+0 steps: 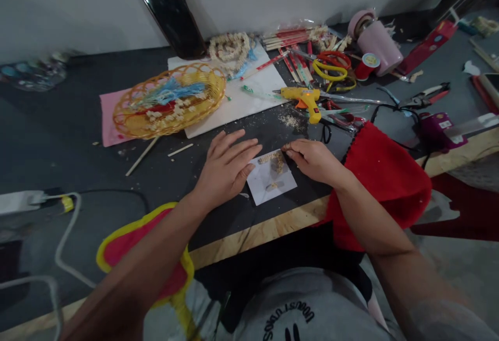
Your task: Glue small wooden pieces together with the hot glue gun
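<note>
A small white card (255,184) lies on the dark tabletop close to its wooden front edge. Pale beige bits (273,159) sit in a rough row along the card's far side, and a smaller piece (274,185) rests nearer me. My left hand (228,167) is at the card's left side with its fingers stretched out; it holds nothing. At the far right corner of the card, my right hand (314,160) has its thumb and forefinger pressed together. Whatever is between those fingertips is too small to make out.
Beyond the hands are a yellow glue gun (306,101), an oval woven basket (216,89) with blue tassels, and yellow-handled scissors (331,70). Red cloth (390,180) hangs over the front edge at right. Loose sticks (142,157) and a white cable (64,242) lie left.
</note>
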`<action>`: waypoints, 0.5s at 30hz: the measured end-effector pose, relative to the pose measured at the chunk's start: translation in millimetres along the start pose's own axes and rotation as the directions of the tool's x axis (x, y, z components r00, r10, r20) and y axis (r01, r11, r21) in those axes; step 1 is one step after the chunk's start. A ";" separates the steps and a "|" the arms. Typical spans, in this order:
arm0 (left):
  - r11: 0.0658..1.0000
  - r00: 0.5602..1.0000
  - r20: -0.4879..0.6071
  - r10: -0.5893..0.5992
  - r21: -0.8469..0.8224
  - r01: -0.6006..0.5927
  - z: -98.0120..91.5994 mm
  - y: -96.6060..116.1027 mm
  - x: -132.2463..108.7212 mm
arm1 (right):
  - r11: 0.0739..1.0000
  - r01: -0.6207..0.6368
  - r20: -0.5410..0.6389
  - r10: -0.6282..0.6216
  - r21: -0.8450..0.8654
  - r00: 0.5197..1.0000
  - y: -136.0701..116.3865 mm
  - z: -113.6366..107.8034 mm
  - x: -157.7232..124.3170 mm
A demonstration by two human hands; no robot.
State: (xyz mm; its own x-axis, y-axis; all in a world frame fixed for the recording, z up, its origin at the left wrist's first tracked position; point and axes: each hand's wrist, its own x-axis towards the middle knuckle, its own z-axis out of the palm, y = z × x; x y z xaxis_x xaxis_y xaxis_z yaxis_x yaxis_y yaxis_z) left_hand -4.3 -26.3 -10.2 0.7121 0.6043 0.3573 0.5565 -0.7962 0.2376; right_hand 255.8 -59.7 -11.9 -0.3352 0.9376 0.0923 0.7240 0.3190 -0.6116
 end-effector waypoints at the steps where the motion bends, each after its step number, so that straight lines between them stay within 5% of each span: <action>1: 1.000 1.000 0.017 -0.012 0.004 0.012 0.2 -0.4 0.0 | 1.000 -0.010 0.004 0.010 -0.003 1.000 -0.1 -0.2 0.4; 10: 0.980 0.956 0.217 -0.196 0.026 0.195 -7.7 -12.8 0.0 | 0.997 -0.070 0.009 0.070 0.041 0.998 0.5 -0.1 0.4; 15: 0.989 0.946 0.313 -0.081 -0.093 0.115 -20.8 -14.8 -13.4 | 0.999 -0.030 -0.123 0.032 0.020 0.992 -5.3 -7.3 -10.6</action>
State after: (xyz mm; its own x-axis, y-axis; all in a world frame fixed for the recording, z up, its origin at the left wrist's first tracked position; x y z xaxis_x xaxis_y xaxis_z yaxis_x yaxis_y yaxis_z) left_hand -30.9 -23.3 0.3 0.7630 0.6454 0.0363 0.5923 -0.7205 0.3605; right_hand 259.9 -70.3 -3.9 -0.2356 0.9572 0.1683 0.7215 0.2883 -0.6296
